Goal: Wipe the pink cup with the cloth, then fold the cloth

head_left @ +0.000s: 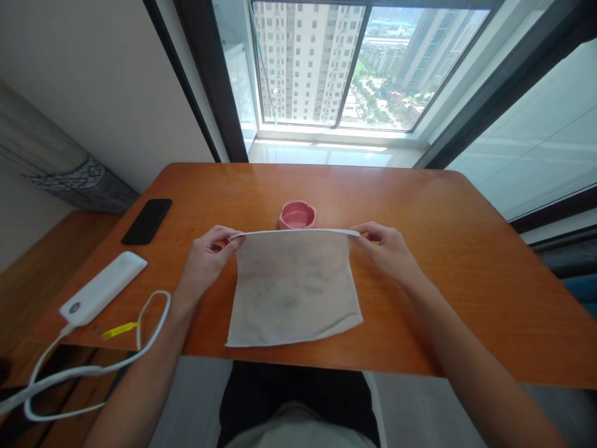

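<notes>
A greyish-white cloth (296,286) with faint dark stains hangs spread between my hands over the front of the table. Its far edge is pulled straight, while the near edge droops a little unevenly. My left hand (212,252) pinches the far left corner between thumb and fingers. At the far right corner, my right hand (382,249) has the same kind of pinch. Just beyond the taut edge stands a pink bowl (298,214), its front lower part hidden by the cloth.
On the wooden table (466,280), a black phone (147,221) lies at the left. Nearer me is a white power strip (103,289) whose white cable (88,371), with a yellow tag (121,330), loops beside my left forearm. A window (336,68) is behind the table.
</notes>
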`<state>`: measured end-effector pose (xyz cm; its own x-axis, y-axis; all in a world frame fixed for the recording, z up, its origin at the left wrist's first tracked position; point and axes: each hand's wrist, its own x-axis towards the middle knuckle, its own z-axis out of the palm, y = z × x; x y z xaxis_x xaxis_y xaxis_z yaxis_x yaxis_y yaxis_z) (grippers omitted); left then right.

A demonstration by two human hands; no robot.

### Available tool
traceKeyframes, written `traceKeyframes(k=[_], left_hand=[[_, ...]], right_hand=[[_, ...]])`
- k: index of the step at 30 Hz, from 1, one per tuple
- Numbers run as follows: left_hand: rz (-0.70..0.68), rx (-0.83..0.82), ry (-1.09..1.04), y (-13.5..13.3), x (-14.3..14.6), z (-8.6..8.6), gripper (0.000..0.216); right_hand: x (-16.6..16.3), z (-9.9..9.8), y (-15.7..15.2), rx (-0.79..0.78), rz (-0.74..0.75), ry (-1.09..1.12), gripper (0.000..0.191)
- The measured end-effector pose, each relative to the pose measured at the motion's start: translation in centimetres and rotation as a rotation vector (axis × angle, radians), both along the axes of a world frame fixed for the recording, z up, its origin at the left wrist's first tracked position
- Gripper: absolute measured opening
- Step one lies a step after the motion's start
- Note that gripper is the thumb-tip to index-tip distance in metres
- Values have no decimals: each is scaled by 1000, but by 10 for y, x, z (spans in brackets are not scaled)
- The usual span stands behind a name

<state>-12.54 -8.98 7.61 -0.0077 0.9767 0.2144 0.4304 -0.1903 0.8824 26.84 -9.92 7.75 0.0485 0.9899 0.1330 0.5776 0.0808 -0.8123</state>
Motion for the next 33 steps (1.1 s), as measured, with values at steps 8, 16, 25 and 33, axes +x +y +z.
traceKeyframes(k=[8,16,25,33], left_hand=[[43,-67,-146,7,-2,2,40],[94,-25,-3,-1,-6,-17,33],[-14,-292,-141,-60,-2,-19,43],[-164,-87,33,-112,-22,-25,13]], right_hand=[[-12,-5,-10,24,-40,155,43],[-27,-19,-19,-251,-38,366,52],[-37,-12,-96,-524,299,429,44],[-15,-24,-143,-494,346,235,40]])
